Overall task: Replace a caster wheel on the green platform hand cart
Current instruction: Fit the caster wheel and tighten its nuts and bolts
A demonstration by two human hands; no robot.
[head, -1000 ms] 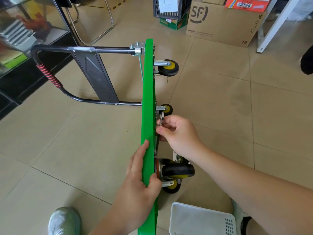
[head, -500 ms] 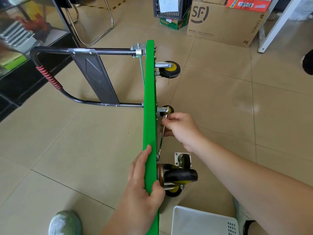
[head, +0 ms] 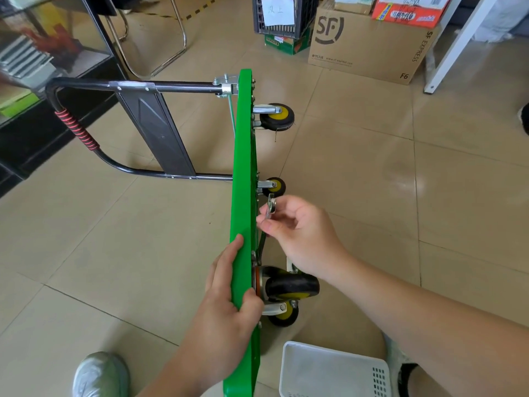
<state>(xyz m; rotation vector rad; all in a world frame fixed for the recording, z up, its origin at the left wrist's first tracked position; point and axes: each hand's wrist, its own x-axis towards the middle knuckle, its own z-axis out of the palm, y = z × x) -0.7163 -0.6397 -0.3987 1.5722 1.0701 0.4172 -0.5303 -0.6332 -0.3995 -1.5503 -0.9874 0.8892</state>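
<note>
Since the earlier frames the right grip (head: pixel 303 233) has swung back toward the deck, carrying the wrench (head: pixel 270 209) with it. Thumb and fingers pinch the wrench shank. Its head stands just beyond the fingertips, close to the underside of the green platform (head: pixel 243 167), which stands on edge on the floor. To the left and nearer the person, the left grip (head: pixel 226 299) clasps the platform rim. Just beyond the right grip sits a small caster (head: pixel 276 186); under its wrist, a large caster (head: pixel 292 286). A loose mounting plate (head: pixel 290 265) shows beside the wrist, mostly hidden. Judged stage: fasteners are being worked and the swap is unfinished. Whether they are being loosened or tightened cannot be told.
</note>
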